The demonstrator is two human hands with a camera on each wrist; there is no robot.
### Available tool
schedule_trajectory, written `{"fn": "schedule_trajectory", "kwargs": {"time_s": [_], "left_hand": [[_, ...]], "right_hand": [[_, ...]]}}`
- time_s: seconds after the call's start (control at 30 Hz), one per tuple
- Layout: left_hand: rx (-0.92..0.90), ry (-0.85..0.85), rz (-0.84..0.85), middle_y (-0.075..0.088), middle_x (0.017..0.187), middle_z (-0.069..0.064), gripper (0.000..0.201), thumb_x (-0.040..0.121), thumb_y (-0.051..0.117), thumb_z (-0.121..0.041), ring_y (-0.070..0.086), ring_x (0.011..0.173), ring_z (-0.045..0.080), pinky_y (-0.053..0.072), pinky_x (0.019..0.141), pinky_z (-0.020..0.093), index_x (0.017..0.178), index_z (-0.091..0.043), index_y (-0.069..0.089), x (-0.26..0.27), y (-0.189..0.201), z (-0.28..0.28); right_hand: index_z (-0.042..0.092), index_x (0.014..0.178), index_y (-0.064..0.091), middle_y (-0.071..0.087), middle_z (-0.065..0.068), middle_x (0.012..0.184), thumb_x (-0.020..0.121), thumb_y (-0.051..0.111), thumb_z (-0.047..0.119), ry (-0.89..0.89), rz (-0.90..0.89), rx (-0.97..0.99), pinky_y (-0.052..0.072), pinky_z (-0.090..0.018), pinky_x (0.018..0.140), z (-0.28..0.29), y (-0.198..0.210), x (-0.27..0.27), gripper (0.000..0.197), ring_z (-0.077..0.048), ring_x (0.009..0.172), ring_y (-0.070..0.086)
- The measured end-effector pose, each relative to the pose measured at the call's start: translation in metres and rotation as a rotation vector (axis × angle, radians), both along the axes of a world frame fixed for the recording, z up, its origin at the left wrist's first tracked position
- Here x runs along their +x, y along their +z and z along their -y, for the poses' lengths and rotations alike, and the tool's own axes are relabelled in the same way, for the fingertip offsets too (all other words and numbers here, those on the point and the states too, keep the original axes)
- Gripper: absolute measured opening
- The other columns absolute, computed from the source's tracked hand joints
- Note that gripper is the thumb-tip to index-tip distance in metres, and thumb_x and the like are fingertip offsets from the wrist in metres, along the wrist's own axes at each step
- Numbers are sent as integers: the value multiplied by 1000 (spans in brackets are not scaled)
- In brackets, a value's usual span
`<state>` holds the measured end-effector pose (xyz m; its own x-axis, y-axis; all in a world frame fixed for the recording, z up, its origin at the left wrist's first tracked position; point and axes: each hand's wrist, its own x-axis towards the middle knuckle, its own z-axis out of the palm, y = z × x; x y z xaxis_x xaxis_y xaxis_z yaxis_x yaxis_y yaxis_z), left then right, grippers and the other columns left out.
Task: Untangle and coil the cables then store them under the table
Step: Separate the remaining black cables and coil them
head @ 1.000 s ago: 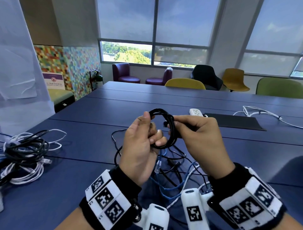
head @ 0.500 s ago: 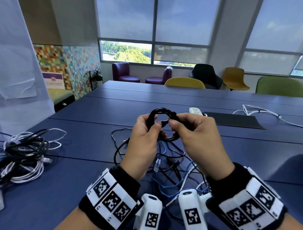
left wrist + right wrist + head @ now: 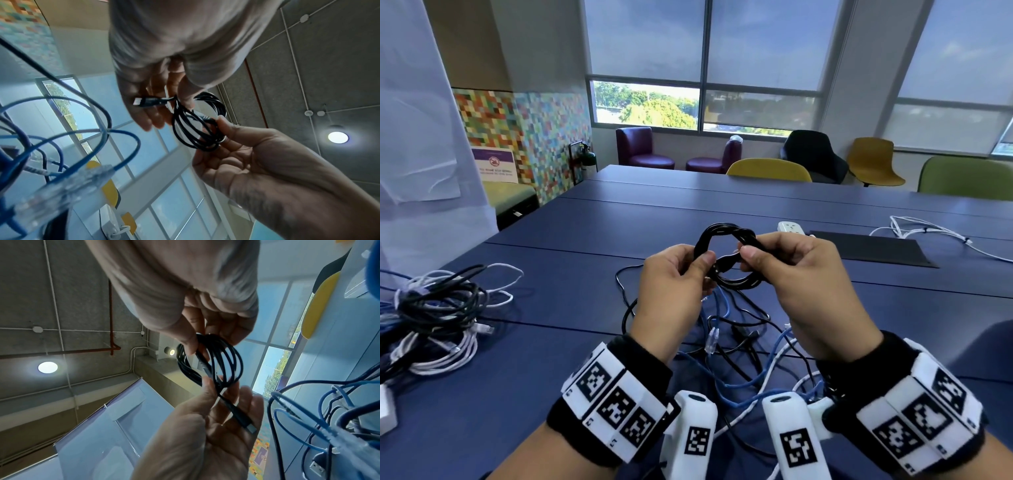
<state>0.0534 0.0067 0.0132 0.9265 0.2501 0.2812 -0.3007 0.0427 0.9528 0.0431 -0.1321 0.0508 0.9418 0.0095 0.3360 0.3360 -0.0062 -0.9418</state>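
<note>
Presently: black cable coil, raised above table; left hand pinches its nine o'clock side, right hand its three o'clock.

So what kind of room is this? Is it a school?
Probably an office meeting room or lounge, not surely a school. A long blue table fills it, coloured chairs stand round it, and armchairs sit under big windows.

coil: held above table, over loose tangle
bundle: far left of tangle
power strip: behind coil
</note>
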Motion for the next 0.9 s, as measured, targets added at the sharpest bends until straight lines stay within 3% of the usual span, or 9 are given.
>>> {"fn": "schedule_trajectory", "kwargs": {"time_s": [0.2, 0.33, 0.4, 0.57, 0.63, 0.77, 0.9], "left_hand": [[-116, -120, -18, 70, 74, 9, 11, 95, 57, -6, 65, 60, 14, 54, 58, 23, 90, 0, 65, -3, 3, -2], [-239, -281, -53, 67, 69, 5, 16, 96, 50, -5, 63, 60, 12, 53, 56, 22, 87, -5, 62, -7, 9, -5], [-271, -323, -74, 66, 70, 5, 18, 97, 48, -5, 62, 58, 12, 53, 55, 21, 85, -6, 61, -8, 12, -6], [-205, -226, -44, 64, 75, 10, 20, 97, 49, -4, 61, 61, 16, 51, 54, 22, 83, -6, 63, -8, 13, -7], [-207, -169, -33, 64, 69, 8, 17, 96, 52, -4, 59, 60, 18, 51, 53, 23, 85, -5, 64, -8, 12, -5], [-293, -90, -19, 65, 68, 9, 8, 95, 56, -4, 62, 58, 19, 51, 50, 23, 95, -1, 64, -9, 11, -5], [-390, -105, 2, 64, 68, 8, 13, 96, 55, -7, 63, 57, 17, 53, 53, 26, 104, 1, 62, -14, 16, -6]], "right_hand": [[3, 87, 73, 70, 1, 69, 85, 70, 1, -55, 95, 26, 50, -15, 65, -5, -1, -3, 4, -7, 67, 64], [0, 90, 71, 71, -14, 78, 86, 66, -2, -11, 42, 116, 54, -19, 68, 0, 6, -4, 7, -16, 71, 66], [1, 90, 70, 71, -15, 79, 87, 62, -3, 50, -1, 195, 55, -21, 69, 0, 9, -6, 9, -20, 72, 66], [-4, 95, 65, 68, -11, 70, 89, 56, -5, 239, -128, 327, 55, -24, 64, 1, 13, -13, 11, -18, 63, 65], [-3, 93, 65, 64, -9, 65, 90, 53, -9, 282, -134, 260, 52, -21, 61, 2, 14, -14, 14, -17, 60, 61], [4, 93, 72, 66, 2, 63, 88, 59, -6, 215, -23, -95, 54, -20, 63, -1, 13, -17, 17, -10, 64, 61], [14, 92, 74, 70, -10, 74, 84, 69, 5, 63, 116, -311, 56, -28, 69, -1, 12, -18, 13, -13, 65, 63]]}}
